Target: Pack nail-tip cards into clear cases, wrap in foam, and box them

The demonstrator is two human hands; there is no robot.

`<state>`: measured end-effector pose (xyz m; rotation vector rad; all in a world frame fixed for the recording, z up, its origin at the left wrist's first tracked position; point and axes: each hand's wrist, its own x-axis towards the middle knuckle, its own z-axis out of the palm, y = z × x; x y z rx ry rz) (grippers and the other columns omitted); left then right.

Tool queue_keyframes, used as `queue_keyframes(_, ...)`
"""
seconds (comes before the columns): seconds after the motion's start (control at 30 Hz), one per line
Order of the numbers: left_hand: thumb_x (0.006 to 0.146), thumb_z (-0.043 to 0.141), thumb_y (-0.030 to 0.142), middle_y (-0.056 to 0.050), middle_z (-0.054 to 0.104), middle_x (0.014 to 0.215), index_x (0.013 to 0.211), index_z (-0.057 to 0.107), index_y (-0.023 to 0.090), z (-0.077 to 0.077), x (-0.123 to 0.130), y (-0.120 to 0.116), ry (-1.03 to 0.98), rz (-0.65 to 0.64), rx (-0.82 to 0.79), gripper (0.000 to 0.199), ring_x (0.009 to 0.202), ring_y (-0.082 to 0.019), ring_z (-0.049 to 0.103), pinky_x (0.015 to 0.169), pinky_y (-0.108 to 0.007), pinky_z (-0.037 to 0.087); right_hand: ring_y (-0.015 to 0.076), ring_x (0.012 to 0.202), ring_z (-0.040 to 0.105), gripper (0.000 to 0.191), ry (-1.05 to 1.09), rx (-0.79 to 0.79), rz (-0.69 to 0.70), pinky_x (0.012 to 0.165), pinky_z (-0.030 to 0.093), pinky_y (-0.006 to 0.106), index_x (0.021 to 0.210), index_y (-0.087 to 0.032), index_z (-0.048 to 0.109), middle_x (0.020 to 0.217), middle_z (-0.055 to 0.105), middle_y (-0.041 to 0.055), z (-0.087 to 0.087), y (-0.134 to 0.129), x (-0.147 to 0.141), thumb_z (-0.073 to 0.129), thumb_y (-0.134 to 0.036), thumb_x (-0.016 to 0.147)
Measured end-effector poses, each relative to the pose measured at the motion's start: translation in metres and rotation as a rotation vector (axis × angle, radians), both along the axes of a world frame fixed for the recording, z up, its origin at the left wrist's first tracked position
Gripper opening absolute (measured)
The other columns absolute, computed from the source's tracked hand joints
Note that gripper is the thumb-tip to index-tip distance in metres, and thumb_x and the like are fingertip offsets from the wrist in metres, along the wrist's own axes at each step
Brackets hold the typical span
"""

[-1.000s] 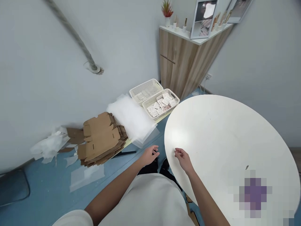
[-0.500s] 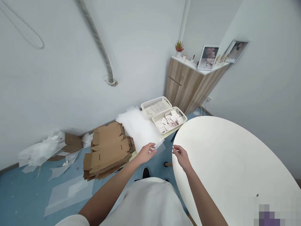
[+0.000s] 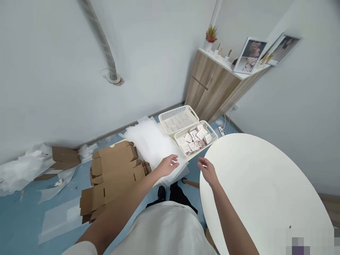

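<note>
My left hand (image 3: 169, 165) hovers over the near edge of a pile of white foam sheets (image 3: 148, 140), its fingers apart and holding nothing. My right hand (image 3: 207, 170) is in the air by the left rim of the round white table (image 3: 260, 184), fingers parted, nothing in it. Beyond both hands, a white basket (image 3: 177, 139) is filled with small printed packets (image 3: 195, 140). Behind it stands a second white basket (image 3: 162, 117) with flat clear packets inside. Flattened brown cardboard boxes (image 3: 117, 170) are stacked left of the foam.
A wood-grain cabinet (image 3: 212, 83) with a plant and picture frames stands in the corner. A power strip (image 3: 221, 131) lies on the floor near it. Foam scraps (image 3: 23, 168) and cardboard (image 3: 65, 157) lie at the left, by the wall.
The view has shifted, with the cabinet and baskets looking larger. Both hands remain raised and apart, the left one now nearer the basket of packets.
</note>
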<state>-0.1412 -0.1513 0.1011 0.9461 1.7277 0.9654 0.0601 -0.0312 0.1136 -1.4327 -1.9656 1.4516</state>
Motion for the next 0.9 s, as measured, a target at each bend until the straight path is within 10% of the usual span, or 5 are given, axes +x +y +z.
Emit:
queue_keyframes(0.23, 0.071, 0.06, 0.037, -0.01, 0.059, 0.108, 0.112, 0.053, 0.017, -0.009, -0.009, 0.095, -0.064, -0.067, -0.135, 0.045, 0.08, -0.017, 0.061, 0.074, -0.03, 0.047, 0.0242, 0.098, 0.053, 0.04, -0.174, 0.316, 0.099, 0.081, 0.044, 0.041, 0.112, -0.018, 0.053, 0.108, 0.057, 0.0113, -0.043, 0.097, -0.028, 0.041, -0.039, 0.08)
queue_keyframes(0.5, 0.074, 0.058, 0.03, -0.014, 0.046, 0.128, 0.132, 0.033, 0.018, -0.072, 0.009, 0.202, -0.551, 0.051, -0.204, 0.064, 0.11, -0.023, 0.05, 0.086, -0.033, 0.043, 0.0263, 0.106, 0.045, 0.044, -0.396, 0.59, 0.262, 0.089, 0.038, 0.04, 0.123, -0.013, 0.043, 0.114, 0.052, 0.0151, -0.09, 0.179, -0.055, 0.04, -0.019, 0.08)
queue_keyframes(0.9, 0.066, 0.053, 0.005, -0.007, 0.058, 0.11, 0.124, 0.04, 0.022, -0.096, 0.03, 0.224, -0.575, 0.248, 0.0, 0.063, 0.097, -0.018, 0.056, 0.086, -0.032, 0.044, 0.0296, 0.1, 0.044, 0.054, -0.526, 0.426, 0.242, 0.085, 0.036, 0.044, 0.124, -0.015, 0.042, 0.109, 0.052, 0.0141, -0.094, 0.171, -0.073, 0.053, -0.034, 0.075)
